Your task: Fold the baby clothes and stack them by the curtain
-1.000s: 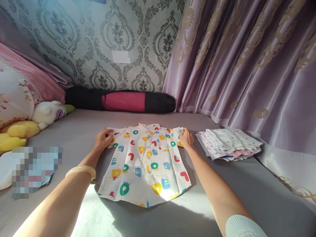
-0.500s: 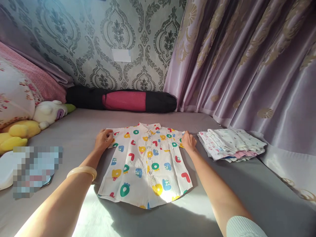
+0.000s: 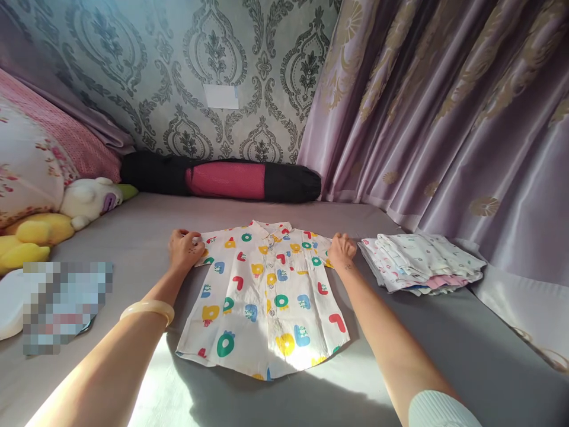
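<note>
Barely a shift: left hand (image 3: 185,248) and right hand (image 3: 342,248) still pinch the sleeves (image 3: 211,249) of the letter-print button-up shirt (image 3: 249,296), keeping it spread flat on the grey sheet (image 3: 444,332) (folded clothes (image 3: 422,261) stacked beside the right hand).

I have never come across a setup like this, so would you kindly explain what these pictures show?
Gladly. There is no machine here: a camera worn on a person's head looks forward and down, and every picture comes from it. The left hand and right hand are bare, each with curled fingers at one sleeve end of a printed shirt, seemingly pinching the cloth. The shirt lies spread out, buttons up, on a grey sheet. To the right is a stack of folded clothes; at the far left are plush toys, and a black-and-red roll lies by the wall.
</note>
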`<state>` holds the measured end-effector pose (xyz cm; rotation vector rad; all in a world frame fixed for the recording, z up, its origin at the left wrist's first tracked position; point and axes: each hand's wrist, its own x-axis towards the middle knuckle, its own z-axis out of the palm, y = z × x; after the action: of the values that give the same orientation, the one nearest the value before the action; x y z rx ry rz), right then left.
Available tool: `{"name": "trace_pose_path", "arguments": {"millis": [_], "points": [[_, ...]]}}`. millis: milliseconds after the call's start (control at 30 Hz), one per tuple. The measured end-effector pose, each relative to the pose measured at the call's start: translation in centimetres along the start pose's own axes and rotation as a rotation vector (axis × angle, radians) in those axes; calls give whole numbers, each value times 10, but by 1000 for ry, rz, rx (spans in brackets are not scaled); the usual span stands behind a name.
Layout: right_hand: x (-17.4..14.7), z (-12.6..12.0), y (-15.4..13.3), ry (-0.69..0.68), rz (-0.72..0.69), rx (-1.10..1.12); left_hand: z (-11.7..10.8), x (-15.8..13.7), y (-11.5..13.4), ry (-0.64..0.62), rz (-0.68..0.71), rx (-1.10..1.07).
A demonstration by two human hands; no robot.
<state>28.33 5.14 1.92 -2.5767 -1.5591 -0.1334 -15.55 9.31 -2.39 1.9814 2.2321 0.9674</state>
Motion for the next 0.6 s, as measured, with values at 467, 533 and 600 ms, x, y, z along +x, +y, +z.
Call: {"name": "trace_pose_path", "arguments": {"millis": [467, 533, 600], "points": [[-23, 25, -77, -269, -497, 136, 45, 7, 87, -449, 494, -4], [-23, 28, -75, -266, -481, 136, 55, 2, 83, -437, 446, 76], [-23, 30, -73, -254, -471, 131, 60, -1, 79, -437, 422, 162]]}}
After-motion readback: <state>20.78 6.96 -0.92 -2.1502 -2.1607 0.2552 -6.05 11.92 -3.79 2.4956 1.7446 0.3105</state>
